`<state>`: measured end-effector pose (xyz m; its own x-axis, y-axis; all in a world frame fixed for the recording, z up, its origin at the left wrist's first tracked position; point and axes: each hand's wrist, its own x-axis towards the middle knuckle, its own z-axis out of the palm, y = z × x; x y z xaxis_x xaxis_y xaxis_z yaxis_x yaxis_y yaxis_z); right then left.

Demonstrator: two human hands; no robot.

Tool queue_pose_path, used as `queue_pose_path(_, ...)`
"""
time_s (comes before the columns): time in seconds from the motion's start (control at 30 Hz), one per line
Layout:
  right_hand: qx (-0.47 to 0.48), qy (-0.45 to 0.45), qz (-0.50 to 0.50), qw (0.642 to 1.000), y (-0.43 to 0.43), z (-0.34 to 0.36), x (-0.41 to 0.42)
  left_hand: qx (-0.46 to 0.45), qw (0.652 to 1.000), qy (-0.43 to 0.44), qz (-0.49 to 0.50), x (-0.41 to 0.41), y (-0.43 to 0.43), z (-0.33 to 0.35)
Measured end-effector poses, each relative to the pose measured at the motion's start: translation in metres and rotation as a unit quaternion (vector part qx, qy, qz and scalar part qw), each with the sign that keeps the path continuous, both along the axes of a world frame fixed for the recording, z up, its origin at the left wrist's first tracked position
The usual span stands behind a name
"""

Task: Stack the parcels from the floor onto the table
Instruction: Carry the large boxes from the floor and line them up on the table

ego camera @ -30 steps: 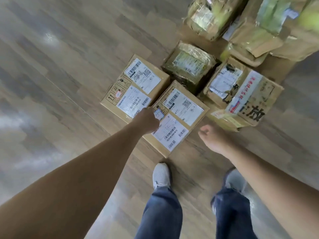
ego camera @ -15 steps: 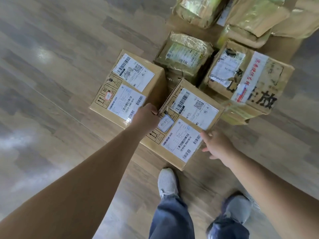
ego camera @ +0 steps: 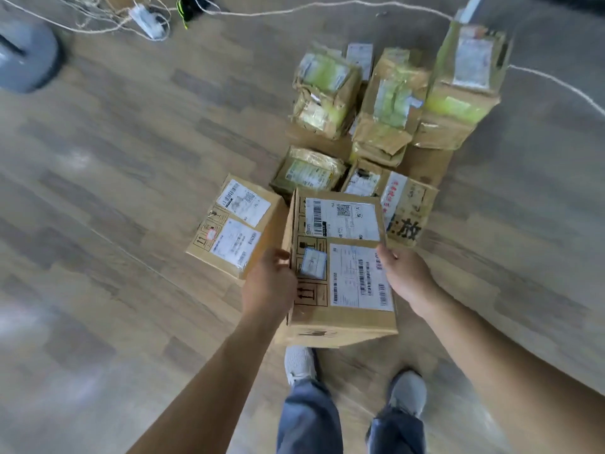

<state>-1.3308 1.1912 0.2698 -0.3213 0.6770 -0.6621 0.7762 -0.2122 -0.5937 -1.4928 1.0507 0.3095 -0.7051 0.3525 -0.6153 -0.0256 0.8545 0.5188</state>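
**Labelled box coming up off the floor in a two-handed grip**

The person is holding a cardboard box (ego camera: pixel 340 267) between both hands, and it appears to be hanging clear of the floor (ego camera: pixel 114 191), since its near side is showing above one shoe (ego camera: pixel 299 362). The left hand (ego camera: pixel 270 283) is clamping the box's left edge, with its fingers (ego camera: pixel 280 257) curling over the top rim. The right hand (ego camera: pixel 406 276) is bracing the opposite edge with the thumb lying on the label, while the rest of its fingers are hiding behind the box's right side, so their spread cannot be told. Gripping opposite edges is probably keeping the load level and the shipping labels facing up.

Just left of the held box, a matching box (ego camera: pixel 235 224) is sitting flat on the floor. Just beyond the held box, a taped parcel (ego camera: pixel 307 172) and a printed carton (ego camera: pixel 406 208) are lying side by side. Farther beyond it, a pile of worn parcels (ego camera: pixel 389 106) is waiting. Far beyond and to the left of the held box, a power strip (ego camera: pixel 147 16) is trailing cords.

The counter is not showing, so the person is likely turning toward it next. Most parcels are lying on the floor, so the job looks barely begun.
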Motion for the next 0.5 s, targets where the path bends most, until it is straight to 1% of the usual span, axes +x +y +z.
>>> queue_pose_path(0.1,-0.01,0.023,-0.046,0.999,0.019,0.079,0.006,0.062,0.997,-0.019,0.045,0.015,0.01,0.07)
queue_pose_path(0.2,-0.046,0.085,-0.08,0.992,0.041,0.167,0.021,0.138,0.988,-0.039,0.064,0.029,0.029,0.146)
queue_pose_path(0.27,-0.053,0.117,-0.096,0.987,0.056,0.222,0.032,0.172,0.984,-0.014,0.046,0.04,0.046,0.195)
queue_pose_path(0.33,-0.057,0.148,-0.095,0.983,0.073,0.272,0.042,0.224,0.974,-0.009,0.029,0.049,0.065,0.243)
queue_pose_path(0.4,-0.071,0.17,-0.088,0.979,0.089,0.318,0.055,0.272,0.962,-0.007,0.006,0.057,0.083,0.286)
queue_pose_path(0.5,-0.054,0.188,-0.075,0.978,0.103,0.385,0.076,0.353,0.935,0.002,-0.026,0.063,0.105,0.344)
